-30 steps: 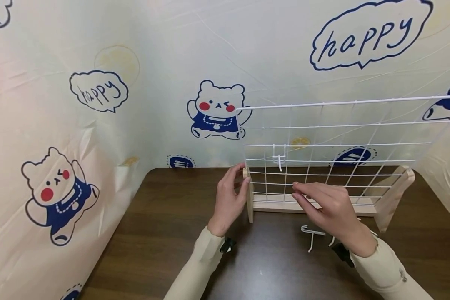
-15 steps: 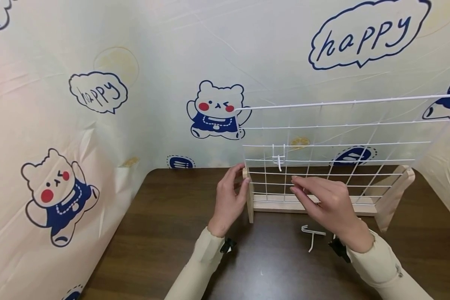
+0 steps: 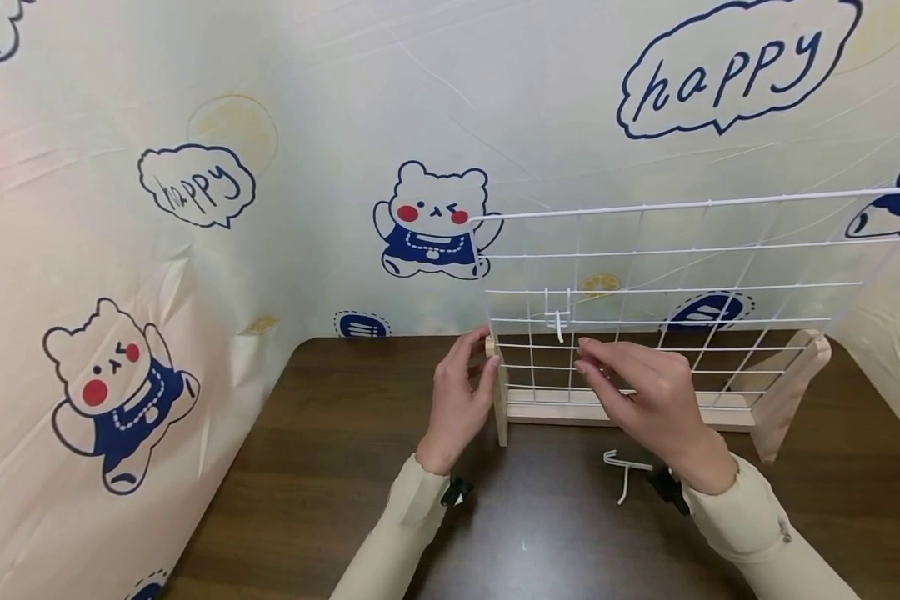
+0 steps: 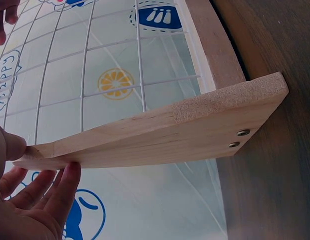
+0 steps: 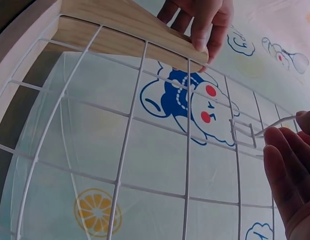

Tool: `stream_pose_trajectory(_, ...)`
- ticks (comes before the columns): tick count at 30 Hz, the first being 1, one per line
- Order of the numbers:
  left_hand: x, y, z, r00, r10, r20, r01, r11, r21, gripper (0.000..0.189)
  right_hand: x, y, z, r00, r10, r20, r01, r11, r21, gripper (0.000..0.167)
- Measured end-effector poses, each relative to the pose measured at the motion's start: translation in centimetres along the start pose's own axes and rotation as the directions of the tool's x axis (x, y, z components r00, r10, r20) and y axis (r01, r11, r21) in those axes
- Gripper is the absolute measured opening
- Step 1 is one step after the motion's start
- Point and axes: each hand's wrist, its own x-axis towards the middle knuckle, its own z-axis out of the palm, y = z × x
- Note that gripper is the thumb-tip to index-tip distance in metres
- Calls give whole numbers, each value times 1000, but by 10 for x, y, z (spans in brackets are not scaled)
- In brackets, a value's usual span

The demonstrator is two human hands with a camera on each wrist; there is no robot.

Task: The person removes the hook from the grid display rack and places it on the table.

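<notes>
My left hand (image 3: 457,400) grips the upper end of the wooden side support (image 4: 145,145), thumb on one side and fingertips on the other in the left wrist view. The support carries a white wire grid (image 3: 641,207) that stands on the table. A white wire hook (image 3: 558,319) hangs on the left part of the grid, its prong pointing down and forward. My right hand (image 3: 652,392) is just right of this prong, thumb and index fingertips slightly apart. In the right wrist view, the prong's end overlaps the fingertips, but the head view shows a small gap.
A loose white hook (image 3: 626,475) lies on the dark wooden table (image 3: 330,467) in front of the rack. The right wooden support (image 3: 787,400) stands beyond the right hand. A printed cloth (image 3: 307,167) hangs behind the table and at its left.
My right hand has moved slightly up and left, closer to the hanging hook. Loose hooks partly visible by the right wrist earlier are now hidden. The left hand stays in place.
</notes>
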Motion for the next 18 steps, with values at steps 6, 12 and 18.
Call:
stream_pose_trajectory(6,0,-1,1,1000,14,-4,-14,1000,-3,39,3,1,2,1000,0,-25,0,1000,4,34)
stream_pose_trajectory(12,0,1,0,1000,5,-8,-5,1000,3,39,8,1,4,1000,11,-8,-11,1000,8,35)
stream_pose_trajectory(18,0,0,0,1000,0,-3,0,1000,4,39,9,0,6,999,31,12,-31,1000,-1,36)
